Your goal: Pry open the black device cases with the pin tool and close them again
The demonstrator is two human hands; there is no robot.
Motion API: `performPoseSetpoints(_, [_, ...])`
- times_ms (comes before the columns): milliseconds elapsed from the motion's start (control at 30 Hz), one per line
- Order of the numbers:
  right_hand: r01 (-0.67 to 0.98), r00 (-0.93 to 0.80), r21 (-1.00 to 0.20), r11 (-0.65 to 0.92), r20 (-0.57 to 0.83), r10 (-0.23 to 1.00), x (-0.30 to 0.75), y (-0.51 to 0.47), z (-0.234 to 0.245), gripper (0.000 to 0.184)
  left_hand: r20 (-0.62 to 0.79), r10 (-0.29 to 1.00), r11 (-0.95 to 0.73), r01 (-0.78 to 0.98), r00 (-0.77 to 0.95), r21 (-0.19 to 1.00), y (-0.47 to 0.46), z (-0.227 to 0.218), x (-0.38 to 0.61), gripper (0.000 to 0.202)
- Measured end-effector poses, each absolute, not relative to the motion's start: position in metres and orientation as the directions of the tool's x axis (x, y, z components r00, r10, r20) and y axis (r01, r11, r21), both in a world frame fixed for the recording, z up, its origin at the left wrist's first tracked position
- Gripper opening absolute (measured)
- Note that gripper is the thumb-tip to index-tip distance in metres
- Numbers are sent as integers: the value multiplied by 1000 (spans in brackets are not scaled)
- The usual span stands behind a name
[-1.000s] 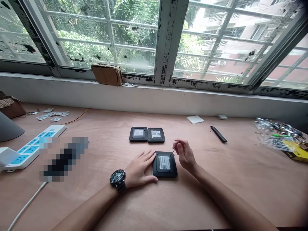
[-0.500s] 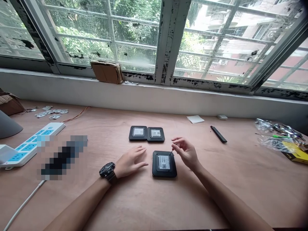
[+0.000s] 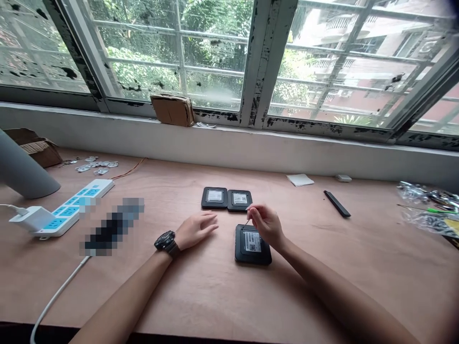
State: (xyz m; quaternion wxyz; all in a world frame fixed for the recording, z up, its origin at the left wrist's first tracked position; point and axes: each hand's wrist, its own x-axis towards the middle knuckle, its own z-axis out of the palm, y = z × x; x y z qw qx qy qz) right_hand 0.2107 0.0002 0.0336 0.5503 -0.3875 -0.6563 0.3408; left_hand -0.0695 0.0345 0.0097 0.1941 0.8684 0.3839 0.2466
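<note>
Right hand (image 3: pixel 266 225) pinched a thin tool (image 3: pixel 246 222), tip at far-left corner of labelled black box (image 3: pixel 252 243). Left hand (image 3: pixel 195 231) loosely spread, left of box. Corner work seemingly underway; corners finished or left: couldn't tell. Two similar boxes (image 3: pixel 214 197) lay beyond.

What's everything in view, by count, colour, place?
Front device: 1, black, centre
Back devices: 2, black, centre
Tool: 1, colour unclear, right fingers
Bar: 1, black, right
Paper: 1, white, right
Block: 1, white, right
Bags: count unclear, clear, right
Power strip: 1, white and blue, left
Adapter: 1, white, left
Cables: 2, white, left
Pixelated item: 1, dark, left
Packets: several, whitish, left
Box: 1, brown, left
Cone: 1, grey, left
Cardboard: 1, brown, windowsill
Desk: 1, brown, below
Window: 1, grey-framed, back
Watch: 1, black, left wrist
Hands: 2, bare, centre
</note>
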Motion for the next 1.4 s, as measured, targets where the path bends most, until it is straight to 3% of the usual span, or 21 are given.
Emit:
performPoseSetpoints(300, [121,-256,-900,419,380,889,211,-1,40,37,271,759,-630,565,592,533,35,9,-69,35])
performPoseSetpoints(400, [138,-271,-890,434,388,881,213,0,46,31,271,757,-633,564,595,531,36,8,-70,35])
performPoseSetpoints(533, [55,-197,-911,409,392,899,217,2,50,26,275,750,-649,588,602,482,36,6,-71,35])
performPoseSetpoints(700, [43,63,-864,501,503,862,252,4,59,31,343,690,-724,605,638,331,25,2,-50,42])
performPoseSetpoints(833, [348,204,-751,561,645,736,312,0,53,29,383,528,-849,478,758,223,4,4,-22,54])
performPoseSetpoints(867, [490,179,-677,550,695,696,328,-2,50,27,382,500,-866,463,777,192,-3,6,-17,58])
performPoseSetpoints(933, [769,18,-418,483,771,637,357,-6,41,24,392,470,-878,463,791,119,-18,9,-13,58])
performPoseSetpoints(1000, [882,-126,-207,423,762,635,379,-10,33,22,443,429,-885,464,787,32,-35,11,-14,54])
performPoseSetpoints(1067, [915,-217,-88,393,714,665,392,-12,26,26,531,344,-898,436,774,-54,-49,13,-14,52])
performPoseSetpoints(1200, [916,-293,-61,396,574,765,391,-11,15,35,583,273,-913,397,765,-94,-62,16,8,48])
performPoseSetpoints(1400, [863,-393,-140,485,417,820,362,-20,10,27,332,455,-887,453,826,90,-54,14,52,72])
